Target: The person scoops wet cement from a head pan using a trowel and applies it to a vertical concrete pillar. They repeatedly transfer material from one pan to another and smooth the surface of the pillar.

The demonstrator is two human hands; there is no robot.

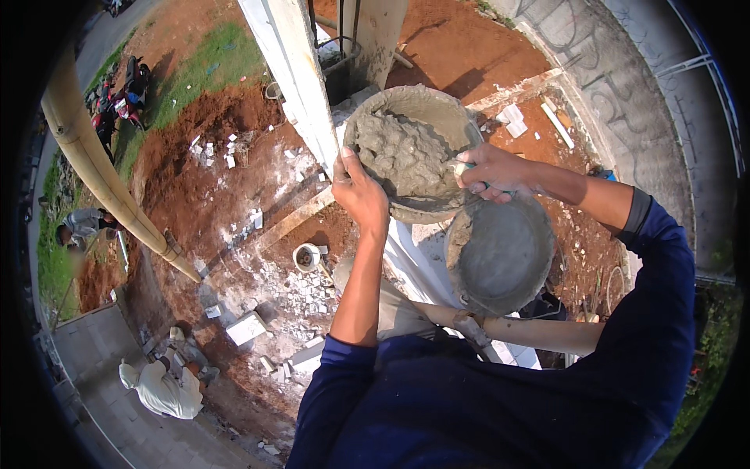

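My left hand (pixel 358 187) grips the near rim of a grey bowl (pixel 437 105) filled with wet grey mortar (pixel 402 152). My right hand (pixel 496 172) is closed on a trowel handle (pixel 466 166) at the bowl's right side, its blade buried in the mortar. Just below my right hand sits a second, nearly scraped-out grey bowl (pixel 500 254), smeared with mortar. Both bowls rest high up on a white wall top (pixel 418 262), next to a white column (pixel 293 74).
Far below lies red earth (pixel 226 180) strewn with white block rubble, a small bucket (pixel 306 256), and a bamboo pole (pixel 101 172). A person in white (pixel 164 387) crouches on paving; another person (pixel 82 227) is at left. Motorbikes (pixel 125 98) stand by grass.
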